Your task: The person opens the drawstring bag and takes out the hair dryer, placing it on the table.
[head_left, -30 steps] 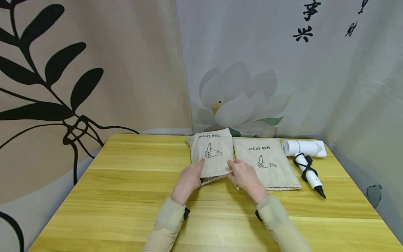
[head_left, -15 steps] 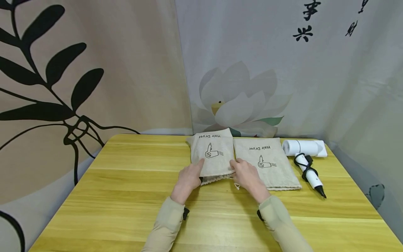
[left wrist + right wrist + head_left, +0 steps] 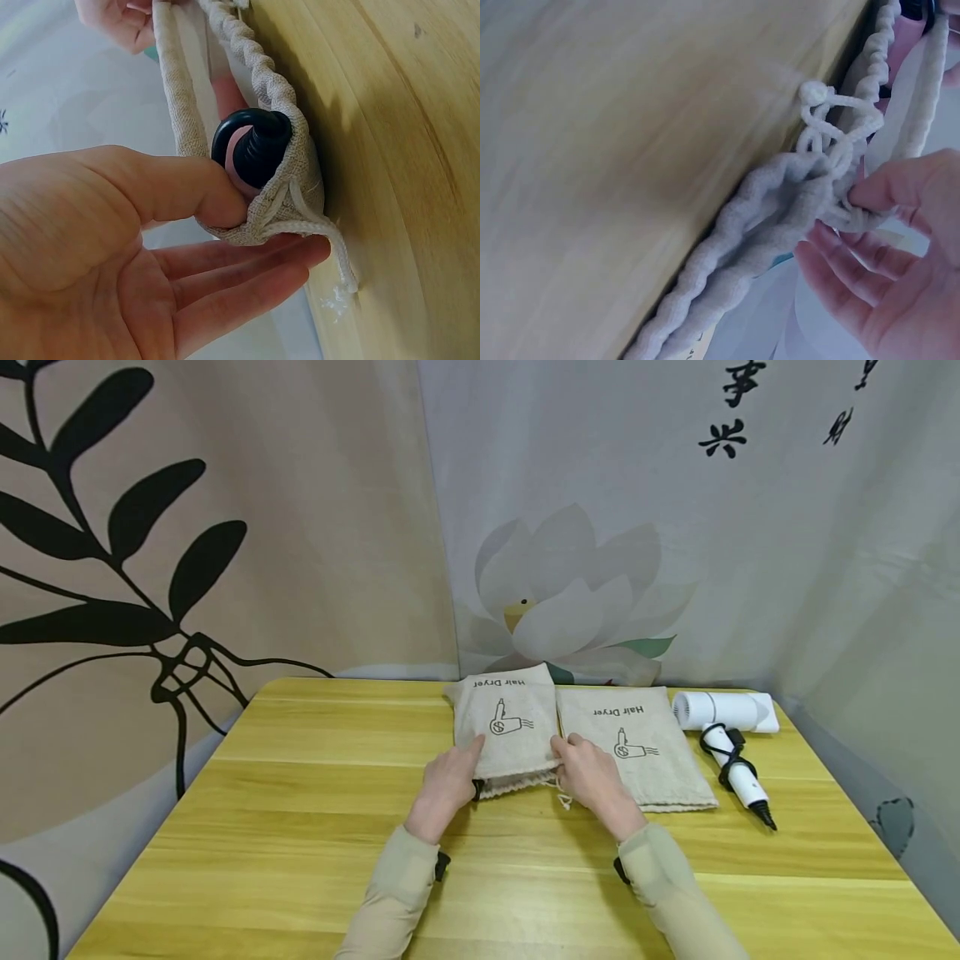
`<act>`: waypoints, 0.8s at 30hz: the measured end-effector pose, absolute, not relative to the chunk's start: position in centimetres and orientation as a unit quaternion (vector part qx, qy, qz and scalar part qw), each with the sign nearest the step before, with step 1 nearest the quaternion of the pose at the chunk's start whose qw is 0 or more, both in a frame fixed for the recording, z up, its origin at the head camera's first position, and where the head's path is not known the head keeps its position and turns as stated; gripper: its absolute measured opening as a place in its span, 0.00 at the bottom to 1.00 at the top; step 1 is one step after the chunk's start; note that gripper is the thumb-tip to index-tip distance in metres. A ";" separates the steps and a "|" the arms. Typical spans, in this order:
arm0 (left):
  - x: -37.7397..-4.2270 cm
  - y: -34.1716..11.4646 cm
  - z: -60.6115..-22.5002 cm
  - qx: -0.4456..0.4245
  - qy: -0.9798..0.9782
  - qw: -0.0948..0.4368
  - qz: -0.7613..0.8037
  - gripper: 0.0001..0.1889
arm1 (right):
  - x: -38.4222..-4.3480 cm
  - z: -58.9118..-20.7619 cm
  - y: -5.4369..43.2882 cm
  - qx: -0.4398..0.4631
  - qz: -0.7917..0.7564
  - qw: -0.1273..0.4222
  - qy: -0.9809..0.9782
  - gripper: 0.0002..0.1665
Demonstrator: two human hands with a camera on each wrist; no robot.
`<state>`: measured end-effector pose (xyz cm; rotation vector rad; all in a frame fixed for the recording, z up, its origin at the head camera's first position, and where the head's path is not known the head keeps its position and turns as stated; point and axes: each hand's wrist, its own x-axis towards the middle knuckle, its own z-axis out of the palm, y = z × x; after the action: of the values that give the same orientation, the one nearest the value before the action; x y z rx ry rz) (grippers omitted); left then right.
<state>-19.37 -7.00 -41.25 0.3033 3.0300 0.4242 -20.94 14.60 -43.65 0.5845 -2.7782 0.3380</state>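
Note:
A beige cloth drawstring bag (image 3: 510, 756) printed "Hair Dryer" lies at the table's far middle, its mouth toward me. At the mouth's left corner, my left hand (image 3: 445, 777) pinches the cloth between thumb and fingers. The opposite corner, by the knotted white drawstring (image 3: 832, 120), is pinched by my right hand (image 3: 592, 772). Inside the gaping mouth, a black cord (image 3: 259, 146) bends in a loop at the end of something pink (image 3: 906, 45). Most of that pink thing is hidden by the cloth.
A second "Hair Dryer" bag (image 3: 645, 781) lies flat, touching the first bag's right side. Farther right rests a white hair dryer (image 3: 723, 712), its black cord (image 3: 738, 768) wound round the handle. A printed curtain (image 3: 360, 527) hangs behind the wooden table (image 3: 300, 843).
My right hand has shifted slightly to the right with its corner of the bag. The left hand stays nearly in place.

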 end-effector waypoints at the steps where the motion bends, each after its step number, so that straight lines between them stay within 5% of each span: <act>1: -19.4 -7.0 -41.2 0.099 0.985 0.034 0.137 0.38 | -20.9 -43.7 14.6 0.202 0.117 0.143 -0.962 0.13; 24: -19.7 -8.2 -41.4 0.086 0.980 0.056 0.168 0.42 | -21.0 -43.6 14.9 0.180 0.128 0.115 -0.969 0.15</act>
<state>-19.68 -8.16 -41.43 0.2621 2.9743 0.5095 -20.97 14.86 -43.58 0.5264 -2.8384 0.3756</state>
